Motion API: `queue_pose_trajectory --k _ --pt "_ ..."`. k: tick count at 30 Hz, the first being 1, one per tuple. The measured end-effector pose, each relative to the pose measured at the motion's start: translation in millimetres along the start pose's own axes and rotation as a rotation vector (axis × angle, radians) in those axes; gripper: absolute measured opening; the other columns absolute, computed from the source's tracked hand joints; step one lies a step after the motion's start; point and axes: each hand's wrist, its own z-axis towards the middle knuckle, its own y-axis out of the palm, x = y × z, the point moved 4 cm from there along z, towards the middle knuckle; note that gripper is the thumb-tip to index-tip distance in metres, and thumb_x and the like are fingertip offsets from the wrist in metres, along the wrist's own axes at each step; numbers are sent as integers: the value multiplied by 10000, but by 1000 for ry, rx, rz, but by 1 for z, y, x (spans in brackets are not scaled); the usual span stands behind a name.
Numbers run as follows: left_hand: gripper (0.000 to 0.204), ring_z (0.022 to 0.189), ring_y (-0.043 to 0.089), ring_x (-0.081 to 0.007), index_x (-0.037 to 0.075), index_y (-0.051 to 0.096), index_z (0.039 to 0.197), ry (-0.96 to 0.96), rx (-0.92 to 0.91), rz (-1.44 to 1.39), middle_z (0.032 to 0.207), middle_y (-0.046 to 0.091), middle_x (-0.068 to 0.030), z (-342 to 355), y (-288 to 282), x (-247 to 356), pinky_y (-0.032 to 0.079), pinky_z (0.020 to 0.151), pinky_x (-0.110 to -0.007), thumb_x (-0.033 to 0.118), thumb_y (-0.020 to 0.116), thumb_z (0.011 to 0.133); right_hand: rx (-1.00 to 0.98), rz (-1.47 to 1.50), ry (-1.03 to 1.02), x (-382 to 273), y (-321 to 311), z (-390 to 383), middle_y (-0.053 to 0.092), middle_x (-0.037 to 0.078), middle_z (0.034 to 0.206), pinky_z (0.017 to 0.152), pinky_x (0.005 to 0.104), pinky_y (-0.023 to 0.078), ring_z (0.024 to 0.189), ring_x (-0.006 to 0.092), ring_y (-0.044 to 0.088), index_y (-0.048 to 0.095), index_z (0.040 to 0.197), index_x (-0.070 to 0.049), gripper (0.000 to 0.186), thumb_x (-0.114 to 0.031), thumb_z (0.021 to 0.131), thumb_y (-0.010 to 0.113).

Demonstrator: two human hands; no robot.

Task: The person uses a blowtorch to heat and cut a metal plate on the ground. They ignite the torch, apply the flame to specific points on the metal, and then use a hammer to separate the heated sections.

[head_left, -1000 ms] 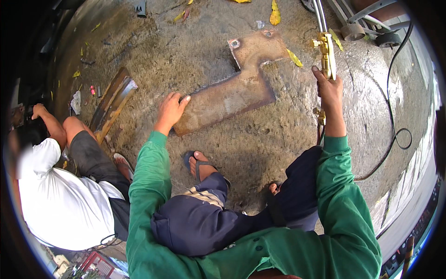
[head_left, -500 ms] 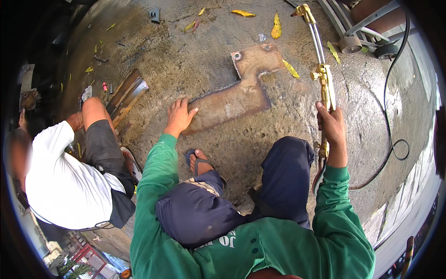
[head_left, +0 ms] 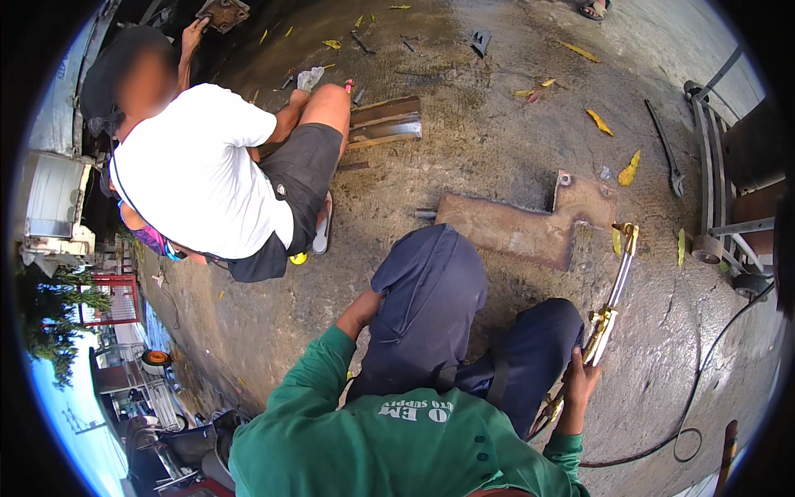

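I crouch in a green long-sleeved shirt and dark blue trousers. My right hand (head_left: 577,386) grips the handle of a brass cutting torch (head_left: 611,296). Its bent tip hangs just off the right edge of a rusty L-shaped steel plate (head_left: 530,230) lying flat on the concrete. My left hand (head_left: 361,310) is drawn back against my left knee. The knee hides most of it, so its fingers do not show.
A person in a white shirt (head_left: 199,170) squats at the upper left beside short steel channel pieces (head_left: 385,123). A long wrench (head_left: 667,151) and yellow leaves lie beyond the plate. A metal frame (head_left: 719,174) stands at right. A black hose (head_left: 691,410) loops over the ground.
My left hand has come off the plate and pulled back to my knee. The view has turned left, bringing the squatting person higher and closer. The torch stays in my right hand.
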Motion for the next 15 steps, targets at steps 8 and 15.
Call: queue_pose_trajectory --k 8,15 --pt "331 1017 645 -169 17 645 1254 295 62 78 1109 709 -76 225 -23 103 521 875 -347 129 726 953 29 28 107 -23 29 -14 499 -21 631 441 264 346 485 81 445 532 867 -78 262 -182 935 763" --pt "455 1168 639 -388 -10 647 1279 360 853 563 1241 685 -218 565 -116 78 494 1022 -484 192 752 885 373 -87 220 -23 43 -37 515 5 674 463 265 368 514 94 459 520 1047 -55 334 -255 939 764"
